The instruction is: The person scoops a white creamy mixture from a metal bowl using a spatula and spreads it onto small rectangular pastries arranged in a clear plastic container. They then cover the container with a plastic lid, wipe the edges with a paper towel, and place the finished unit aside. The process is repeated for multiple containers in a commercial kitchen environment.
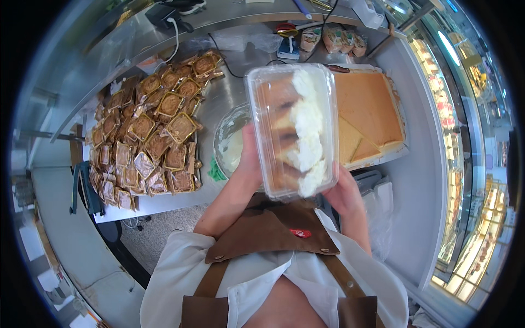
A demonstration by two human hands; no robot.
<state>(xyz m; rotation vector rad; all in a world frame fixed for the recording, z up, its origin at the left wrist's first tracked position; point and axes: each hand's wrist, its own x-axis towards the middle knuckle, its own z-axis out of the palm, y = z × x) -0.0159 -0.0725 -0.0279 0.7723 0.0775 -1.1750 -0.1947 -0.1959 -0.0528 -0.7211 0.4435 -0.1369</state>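
Between my two hands is a closed clear plastic box, raised above the steel table. Golden-brown pastry or cake pieces show inside it, with a thick band of white cream along their right side. My left hand grips the box's left edge, its thumb up along the side. At the lower right corner, my right hand supports the box, its fingers partly hidden beneath. Behind the box and my left wrist stands a bowl smeared with white cream. To the right, a flat sheet cake with a cut corner rests on a paper-lined tray.
Many wrapped small cakes are heaped at the left. Green cloth or plastic lies beside the bowl. A brown-handled knife rests at the cake's far edge. Filled bags and scissors lie beneath the steel shelf. Cables cross the table.
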